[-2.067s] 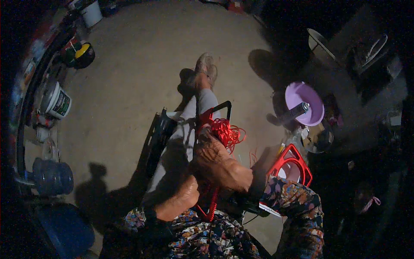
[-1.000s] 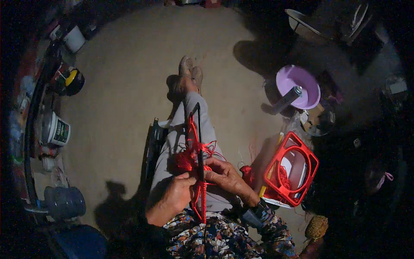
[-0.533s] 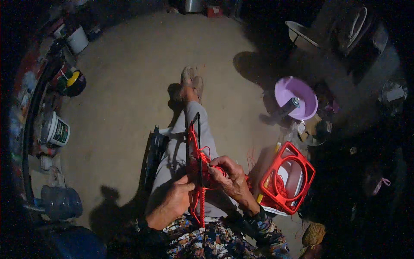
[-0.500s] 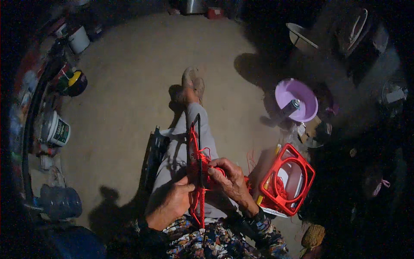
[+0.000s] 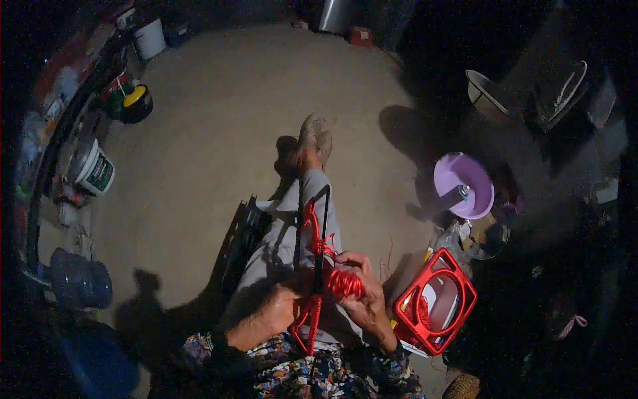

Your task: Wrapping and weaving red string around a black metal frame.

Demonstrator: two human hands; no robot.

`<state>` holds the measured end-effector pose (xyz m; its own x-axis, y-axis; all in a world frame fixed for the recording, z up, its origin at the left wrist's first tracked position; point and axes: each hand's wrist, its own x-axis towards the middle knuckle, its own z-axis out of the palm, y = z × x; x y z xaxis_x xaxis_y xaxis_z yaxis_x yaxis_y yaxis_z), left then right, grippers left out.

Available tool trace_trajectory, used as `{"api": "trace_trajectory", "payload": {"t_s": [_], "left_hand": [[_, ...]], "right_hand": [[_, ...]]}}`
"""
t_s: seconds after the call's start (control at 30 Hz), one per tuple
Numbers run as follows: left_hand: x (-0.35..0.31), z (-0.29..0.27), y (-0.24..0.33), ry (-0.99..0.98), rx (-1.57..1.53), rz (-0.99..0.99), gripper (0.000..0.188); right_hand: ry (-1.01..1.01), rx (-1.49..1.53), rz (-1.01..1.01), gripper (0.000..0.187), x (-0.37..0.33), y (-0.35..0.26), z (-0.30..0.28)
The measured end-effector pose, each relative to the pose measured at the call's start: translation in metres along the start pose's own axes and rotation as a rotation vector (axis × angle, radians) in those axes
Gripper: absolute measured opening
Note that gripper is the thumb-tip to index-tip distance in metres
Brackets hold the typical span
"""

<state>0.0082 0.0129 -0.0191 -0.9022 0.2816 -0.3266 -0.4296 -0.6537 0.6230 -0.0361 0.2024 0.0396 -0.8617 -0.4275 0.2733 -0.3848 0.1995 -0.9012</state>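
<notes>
A black frame [image 5: 324, 219] is being gripped by the left hand [image 5: 274, 312]; beside it, bundled red cord [image 5: 346, 284] is being held by the right hand [image 5: 371, 302].

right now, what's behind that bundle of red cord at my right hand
Your right hand shows around the bundle of red cord. How its fingers lie behind the cord can't be seen; the bundle covers them.
</notes>
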Motion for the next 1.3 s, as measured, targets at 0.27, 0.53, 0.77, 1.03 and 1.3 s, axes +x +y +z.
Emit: {"api": "trace_trajectory", "payload": {"t_s": [0.27,0.53,0.77,1.03,1.3], "left_hand": [[0.006,-0.009,0.0,0.084,-0.137,-0.278,0.028],[0.003,0.0,0.008,-0.051,-0.238,-0.244,0.023],[0.004,-0.007,0.002,-0.014,-0.262,-0.217,0.024],[0.003,-0.003,0.006,-0.033,-0.277,-0.223,0.02],[0.002,-0.001,0.007,0.015,-0.285,-0.214,0.019]], "right_hand": [[0.15,0.358,0.533,0.031,-0.063,-0.042,-0.026],[0.747,0.913,0.09,0.04,-0.102,-0.041,-0.105],[0.846,-0.601,0.144,0.037,-0.254,-0.016,-0.203],[0.979,-0.31,0.675,0.037,-0.34,0.058,-0.189],[0.233,0.206,0.697,0.015,-0.091,0.025,-0.013]]}}
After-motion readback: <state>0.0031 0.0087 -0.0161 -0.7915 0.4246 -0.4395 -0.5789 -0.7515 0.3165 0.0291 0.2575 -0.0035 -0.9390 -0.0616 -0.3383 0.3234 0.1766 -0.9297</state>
